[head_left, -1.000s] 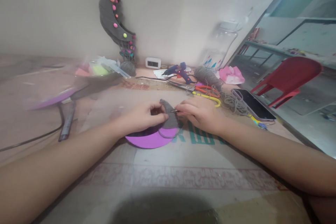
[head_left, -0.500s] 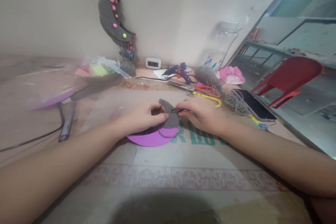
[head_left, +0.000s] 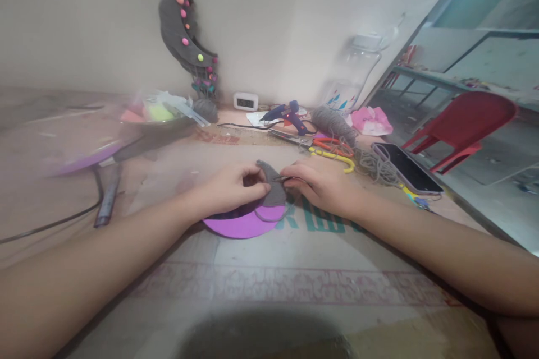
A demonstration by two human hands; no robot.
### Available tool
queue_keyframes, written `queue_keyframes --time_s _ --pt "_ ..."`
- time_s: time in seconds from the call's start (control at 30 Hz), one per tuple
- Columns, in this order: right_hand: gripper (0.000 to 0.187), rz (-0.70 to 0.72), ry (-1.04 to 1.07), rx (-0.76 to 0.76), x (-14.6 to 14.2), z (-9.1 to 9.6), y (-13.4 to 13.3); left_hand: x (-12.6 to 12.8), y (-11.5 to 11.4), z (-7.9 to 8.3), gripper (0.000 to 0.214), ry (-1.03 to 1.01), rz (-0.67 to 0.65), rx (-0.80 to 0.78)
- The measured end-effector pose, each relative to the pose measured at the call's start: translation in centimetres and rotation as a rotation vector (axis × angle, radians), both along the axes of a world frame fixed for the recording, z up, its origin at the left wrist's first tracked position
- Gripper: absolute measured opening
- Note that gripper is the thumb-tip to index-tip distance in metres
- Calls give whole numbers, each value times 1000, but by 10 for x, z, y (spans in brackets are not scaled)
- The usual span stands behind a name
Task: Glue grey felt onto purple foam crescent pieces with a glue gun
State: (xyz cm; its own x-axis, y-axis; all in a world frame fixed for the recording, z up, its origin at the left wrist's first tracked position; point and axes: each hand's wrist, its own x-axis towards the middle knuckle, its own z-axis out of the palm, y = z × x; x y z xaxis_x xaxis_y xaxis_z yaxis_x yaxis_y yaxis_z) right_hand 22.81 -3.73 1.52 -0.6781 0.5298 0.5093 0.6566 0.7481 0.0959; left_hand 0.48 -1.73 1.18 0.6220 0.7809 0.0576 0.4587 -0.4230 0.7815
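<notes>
Head view: the workpiece, a curved purple piece [head_left: 240, 228], lies in front of me at the middle of the surface [head_left: 252, 258], between my two hands. My left hand [head_left: 231, 186] grips its gray-covered section, thumb and fingers pinched together. My right hand [head_left: 324, 184] sits at the opposite edge of that section, its fingers closed on a strand of gray yarn [head_left: 269, 220], which also loops across the purple face. Progress, as I judge it: the upper, tapering end is covered in gray; the lower curve is uncovered purple and accounts for the work left. The stretch beneath my left hand is hidden, so I cannot confirm its state. The surface carries a printed sheet with a red border pattern and green lettering. At its rear stand a white digital clock [head_left: 245, 101], a blue glue gun [head_left: 290, 115] and a clear jug [head_left: 357, 67]. Right of center lie a gray yarn bundle [head_left: 334, 123], orange-handled scissors [head_left: 337, 147] and a phone [head_left: 408, 168]. At left, a bowl [head_left: 162, 127] holds pink and yellow-green items. A gray crescent ornament with colored balls [head_left: 170, 33] hangs on the wall [head_left: 261, 22]. Beyond the right edge are a red chair [head_left: 471, 123] and a second table.
</notes>
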Motion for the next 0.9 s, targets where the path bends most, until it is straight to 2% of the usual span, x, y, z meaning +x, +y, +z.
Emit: queue_keyframes --time_s 0.17,0.33,0.6,0.77,0.9 --pt "19 2 26 -29 2 -2 1 0 0 -1 18 7 7 -9" --pt "20 30 206 -90 7 -6 2 1 1 -1 19 -23 1 -40" --pt "25 -32 281 -137 9 -3 1 1 1 0 21 -42 20 -48" --pt "29 -118 327 -348 5 -3 1 2 1 0 23 -81 36 -44" --pt "21 -162 379 -595 0 -2 3 2 1 -1 25 -140 45 -65"
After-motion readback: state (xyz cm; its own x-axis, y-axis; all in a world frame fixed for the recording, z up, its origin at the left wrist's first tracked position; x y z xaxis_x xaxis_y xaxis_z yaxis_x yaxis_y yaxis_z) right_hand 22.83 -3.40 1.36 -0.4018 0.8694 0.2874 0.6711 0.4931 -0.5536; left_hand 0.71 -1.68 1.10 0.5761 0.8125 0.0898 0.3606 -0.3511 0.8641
